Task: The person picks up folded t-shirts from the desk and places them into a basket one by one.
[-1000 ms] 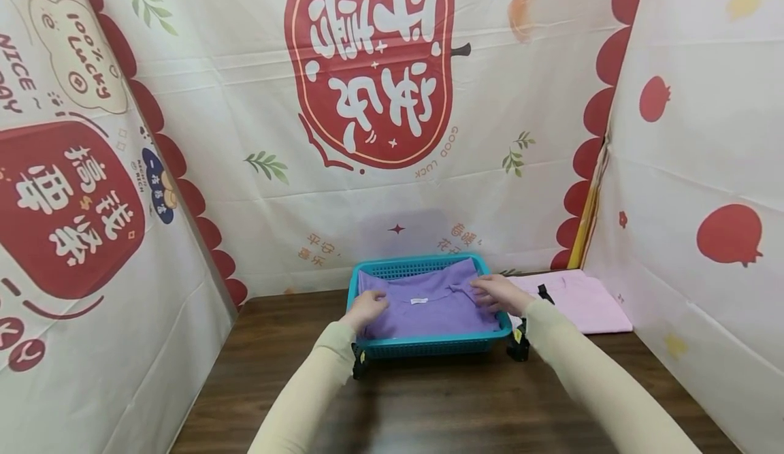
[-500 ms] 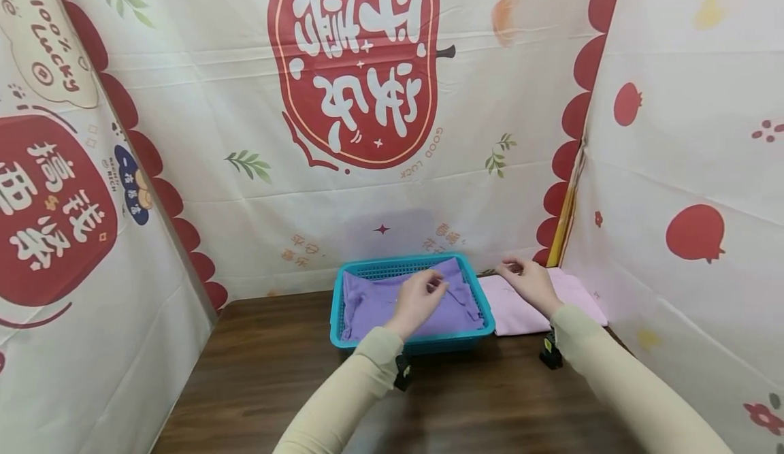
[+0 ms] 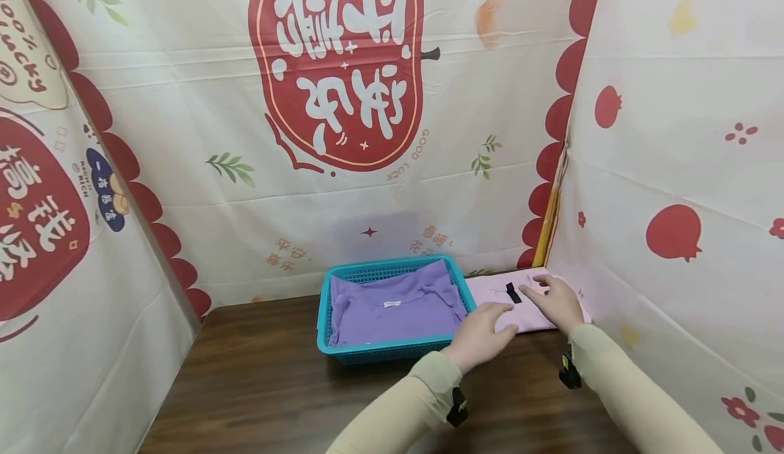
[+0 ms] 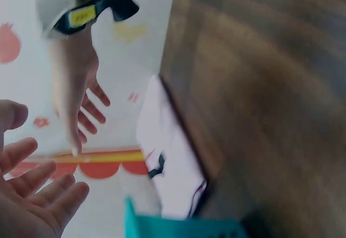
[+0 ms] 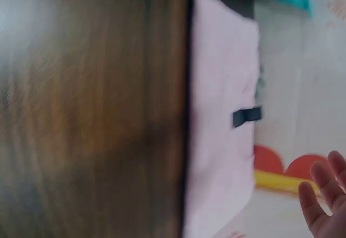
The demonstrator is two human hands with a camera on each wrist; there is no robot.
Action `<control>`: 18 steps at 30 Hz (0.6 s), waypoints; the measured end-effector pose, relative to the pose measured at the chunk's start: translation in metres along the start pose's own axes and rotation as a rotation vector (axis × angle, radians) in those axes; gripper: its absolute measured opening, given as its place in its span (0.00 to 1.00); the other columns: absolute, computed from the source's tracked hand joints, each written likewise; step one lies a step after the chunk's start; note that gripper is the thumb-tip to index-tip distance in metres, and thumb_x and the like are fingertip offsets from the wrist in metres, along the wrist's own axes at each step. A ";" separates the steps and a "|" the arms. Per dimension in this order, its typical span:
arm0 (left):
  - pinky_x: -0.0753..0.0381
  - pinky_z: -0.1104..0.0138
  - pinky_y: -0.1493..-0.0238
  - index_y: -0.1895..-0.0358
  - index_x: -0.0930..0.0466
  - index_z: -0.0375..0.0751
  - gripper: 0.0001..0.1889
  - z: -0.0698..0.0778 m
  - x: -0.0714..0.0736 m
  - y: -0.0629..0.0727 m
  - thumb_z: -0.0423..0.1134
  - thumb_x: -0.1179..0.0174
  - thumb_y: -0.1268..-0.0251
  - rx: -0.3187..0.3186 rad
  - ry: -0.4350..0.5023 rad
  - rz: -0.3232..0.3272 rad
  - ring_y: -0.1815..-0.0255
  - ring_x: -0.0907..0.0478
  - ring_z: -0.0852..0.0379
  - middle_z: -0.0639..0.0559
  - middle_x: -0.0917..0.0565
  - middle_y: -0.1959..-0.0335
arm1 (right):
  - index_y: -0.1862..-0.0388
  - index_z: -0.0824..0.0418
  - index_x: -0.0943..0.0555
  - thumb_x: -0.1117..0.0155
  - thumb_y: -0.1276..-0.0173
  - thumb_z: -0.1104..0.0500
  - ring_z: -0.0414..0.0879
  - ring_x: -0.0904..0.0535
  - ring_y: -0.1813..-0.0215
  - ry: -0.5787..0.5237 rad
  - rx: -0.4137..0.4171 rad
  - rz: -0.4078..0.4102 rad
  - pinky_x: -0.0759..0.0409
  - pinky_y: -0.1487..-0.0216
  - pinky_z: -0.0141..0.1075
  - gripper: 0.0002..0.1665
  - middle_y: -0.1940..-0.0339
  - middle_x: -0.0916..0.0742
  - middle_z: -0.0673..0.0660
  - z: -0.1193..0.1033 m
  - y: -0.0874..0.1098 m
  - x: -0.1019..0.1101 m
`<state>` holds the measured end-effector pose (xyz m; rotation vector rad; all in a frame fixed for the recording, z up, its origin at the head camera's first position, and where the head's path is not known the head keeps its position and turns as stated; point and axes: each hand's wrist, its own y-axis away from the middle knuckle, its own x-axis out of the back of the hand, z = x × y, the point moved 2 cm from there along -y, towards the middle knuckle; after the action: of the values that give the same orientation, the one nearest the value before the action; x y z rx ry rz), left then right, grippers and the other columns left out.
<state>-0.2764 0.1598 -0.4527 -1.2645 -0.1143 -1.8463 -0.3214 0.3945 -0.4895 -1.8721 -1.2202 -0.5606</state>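
Note:
A folded pink garment (image 3: pixel 490 287) with a black tag (image 3: pixel 513 293) lies on the table at the back right. My right hand (image 3: pixel 557 302) hovers over its right part, and its fingers are spread with nothing in them in the right wrist view. Near the garment's front left corner is my left hand (image 3: pixel 480 335), beside the basket's right end; its fingers (image 4: pixel 40 186) are parted and hold nothing. A folded purple garment (image 3: pixel 392 321) with a white label fills the turquoise basket (image 3: pixel 398 350).
The brown wooden table (image 3: pixel 263 379) meets a printed cloth backdrop (image 3: pixel 214 114) behind. Another cloth wall (image 3: pixel 661 154) rises close by the pink garment's right side. A yellow strip (image 3: pixel 548 226) stands in the back right corner.
Both hands have left the purple garment in the basket and moved right, to the pink garment. The head view has turned somewhat to the right.

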 end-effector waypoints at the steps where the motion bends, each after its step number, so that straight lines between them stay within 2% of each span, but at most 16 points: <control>1: 0.31 0.72 0.40 0.35 0.25 0.51 0.23 0.003 -0.006 0.000 0.53 0.48 0.29 0.000 -0.008 -0.024 0.37 0.30 0.65 0.57 0.24 0.38 | 0.43 0.74 0.25 0.38 0.35 0.37 0.69 0.25 0.47 0.008 -0.007 -0.009 0.28 0.49 0.61 0.42 0.46 0.21 0.75 0.006 0.001 -0.001; 4: 0.31 0.71 0.39 0.33 0.28 0.51 0.25 0.010 -0.024 0.000 0.55 0.48 0.29 -0.003 -0.051 -0.084 0.35 0.32 0.63 0.55 0.27 0.35 | 0.41 0.78 0.28 0.37 0.37 0.35 0.72 0.29 0.42 0.028 -0.041 -0.062 0.31 0.45 0.63 0.48 0.44 0.24 0.78 0.021 0.006 -0.004; 7: 0.32 0.69 0.38 0.31 0.30 0.52 0.28 0.011 -0.043 0.000 0.57 0.47 0.30 0.031 -0.087 -0.143 0.33 0.34 0.60 0.53 0.30 0.32 | 0.37 0.81 0.34 0.37 0.38 0.35 0.74 0.33 0.39 0.034 -0.084 -0.145 0.35 0.42 0.65 0.53 0.40 0.28 0.81 0.032 0.012 -0.010; 12: 0.35 0.62 0.34 0.27 0.36 0.55 0.33 0.001 -0.073 0.001 0.61 0.48 0.33 0.141 -0.092 -0.229 0.28 0.41 0.54 0.52 0.36 0.28 | 0.33 0.79 0.38 0.38 0.38 0.32 0.76 0.41 0.35 0.075 -0.122 -0.269 0.39 0.40 0.68 0.57 0.35 0.35 0.83 0.044 0.023 -0.022; 18: 0.40 0.52 0.31 0.25 0.41 0.58 0.36 -0.016 -0.095 0.004 0.63 0.48 0.34 0.275 -0.026 -0.308 0.24 0.51 0.50 0.52 0.44 0.24 | 0.30 0.72 0.37 0.42 0.36 0.34 0.79 0.46 0.33 0.135 -0.115 -0.412 0.45 0.46 0.77 0.51 0.32 0.43 0.84 0.055 0.028 -0.038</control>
<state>-0.2748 0.2062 -0.5370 -1.1238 -0.5852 -1.9895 -0.3163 0.4131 -0.5592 -1.6478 -1.5176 -0.9812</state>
